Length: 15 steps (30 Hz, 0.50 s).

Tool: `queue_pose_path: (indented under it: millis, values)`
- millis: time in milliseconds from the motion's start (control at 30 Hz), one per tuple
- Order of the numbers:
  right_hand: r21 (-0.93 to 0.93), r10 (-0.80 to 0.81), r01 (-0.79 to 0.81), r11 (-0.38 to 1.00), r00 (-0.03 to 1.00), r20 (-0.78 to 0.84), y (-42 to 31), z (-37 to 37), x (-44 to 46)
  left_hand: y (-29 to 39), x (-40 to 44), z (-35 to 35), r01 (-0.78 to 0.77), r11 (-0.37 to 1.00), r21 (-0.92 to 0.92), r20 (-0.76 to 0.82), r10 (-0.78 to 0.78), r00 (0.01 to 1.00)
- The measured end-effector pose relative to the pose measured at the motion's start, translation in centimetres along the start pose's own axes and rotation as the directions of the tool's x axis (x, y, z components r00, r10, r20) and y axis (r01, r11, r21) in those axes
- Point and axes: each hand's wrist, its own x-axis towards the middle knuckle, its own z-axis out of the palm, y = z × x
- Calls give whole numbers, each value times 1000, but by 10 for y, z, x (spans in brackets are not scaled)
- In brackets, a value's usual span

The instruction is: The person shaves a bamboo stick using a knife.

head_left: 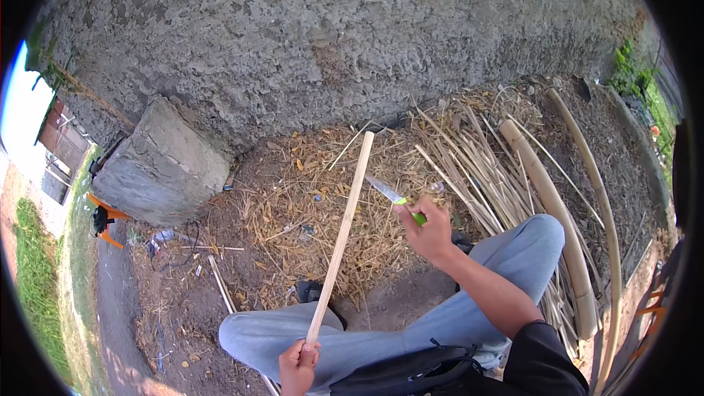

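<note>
A long pale bamboo strip (342, 238) slants upward from my left hand (299, 364), whose fingers are wrapped round its lower end above my left leg. In my right hand (427, 233) is a knife with a bright green handle (419, 218), gripped closed. Its metal blade (383, 189) points up and left, with the tip close to the upper part of the strip. Whether blade and strip touch, I cannot tell. Both my legs in grey trousers (293, 334) are bent beneath my hands.
Wood shavings (293, 198) and dry leaves cover the ground ahead. Thin split strips (480, 169) lie heaped at the right, beside a thick bamboo pole (546, 209) and a longer curved pole (598, 191). A concrete block (165, 161) stands left, against a rough wall (352, 37).
</note>
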Motion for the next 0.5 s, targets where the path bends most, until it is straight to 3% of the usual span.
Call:
queue_pose_path:
  millis: [67, 100, 167, 300, 367, 433, 500]
  values:
    - [9, -97, 97, 995, 995, 39, -20, 14, -33, 16, 16, 1, 10, 973, -233, 113, 17, 993]
    - [13, -94, 93, 996, 995, 39, -28, 15, -46, 20, 19, 3, 12, 974, -228, 112, 14, 994]
    - [92, -144, 129, 987, 971, 189, -42, 14, -57, 29, 26, 8, 185, 851, -491, 198, -97, 975]
    - [15, -55, 54, 998, 981, 184, -37, 3, -52, 43, 43, 4, 156, 880, -448, 151, -97, 984]
    - [164, 379, -388, 907, 921, 85, -21, 1, -44, 43, 56, 7, 121, 802, -585, 179, -18, 984]
    - [247, 327, -323, 914, 945, 24, -27, -2, -41, 53, 67, 16, 159, 788, -595, 216, -34, 976]
    - [254, 20, -45, 966, 995, 98, -42, -4, -49, 60, 81, 27, 197, 774, -602, 261, -42, 964]
